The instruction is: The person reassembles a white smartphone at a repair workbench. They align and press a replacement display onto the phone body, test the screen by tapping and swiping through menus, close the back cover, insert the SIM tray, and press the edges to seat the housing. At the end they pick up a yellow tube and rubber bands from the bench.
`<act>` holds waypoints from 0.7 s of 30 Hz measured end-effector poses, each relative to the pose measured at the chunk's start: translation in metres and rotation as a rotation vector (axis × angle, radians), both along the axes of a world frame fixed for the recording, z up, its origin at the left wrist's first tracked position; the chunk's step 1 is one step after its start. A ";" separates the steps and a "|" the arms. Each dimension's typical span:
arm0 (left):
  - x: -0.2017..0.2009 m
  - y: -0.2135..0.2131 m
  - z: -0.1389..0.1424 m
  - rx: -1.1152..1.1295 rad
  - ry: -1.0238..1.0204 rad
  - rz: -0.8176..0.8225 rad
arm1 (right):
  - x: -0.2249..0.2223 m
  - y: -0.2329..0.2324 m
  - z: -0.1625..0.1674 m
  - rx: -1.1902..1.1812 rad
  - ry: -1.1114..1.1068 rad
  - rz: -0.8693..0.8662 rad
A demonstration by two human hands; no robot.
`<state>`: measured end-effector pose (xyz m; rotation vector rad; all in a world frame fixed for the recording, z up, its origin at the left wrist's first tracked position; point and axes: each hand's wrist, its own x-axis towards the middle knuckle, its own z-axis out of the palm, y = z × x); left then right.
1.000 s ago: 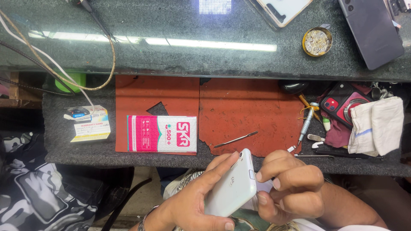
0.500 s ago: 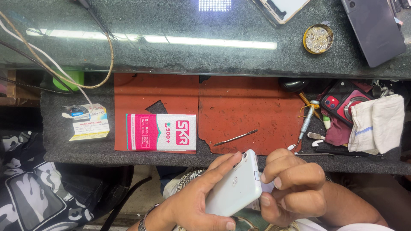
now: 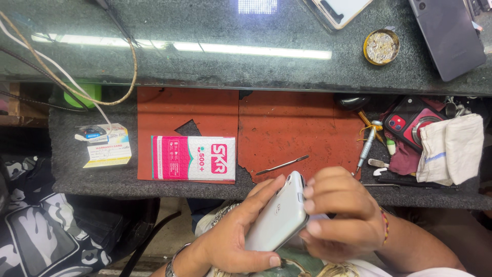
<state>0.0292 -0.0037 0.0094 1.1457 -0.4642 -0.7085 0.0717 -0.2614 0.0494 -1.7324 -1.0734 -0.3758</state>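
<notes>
A dark speckled stone table point(image 3: 92, 174) carries a red mat point(image 3: 302, 131). Above it a glass shelf point(image 3: 215, 31) mirrors a long strip light point(image 3: 205, 47). Pale floor point(image 3: 179, 231) shows below the table's edge.

Bare forearms — a beaded bracelet point(image 3: 385, 225) (right wrist), a metal bangle point(image 3: 172, 259) left.

White phone's point(image 3: 279, 218) front face hidden behind right hand point(image 3: 341, 215), its lower end buried in left hand point(image 3: 230, 241); dark tablet point(image 3: 446, 36) and white device point(image 3: 341, 10) cut off by top edge.
</notes>
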 end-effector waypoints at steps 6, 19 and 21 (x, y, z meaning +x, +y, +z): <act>0.014 -0.008 -0.004 -0.350 0.564 0.016 | 0.007 0.003 0.003 -0.227 0.115 -0.129; 0.036 -0.002 -0.026 -0.685 1.155 -0.222 | 0.037 -0.003 0.020 -0.662 0.029 -0.015; 0.038 -0.002 -0.027 -0.676 1.195 -0.237 | 0.040 -0.003 0.018 -0.733 -0.067 -0.010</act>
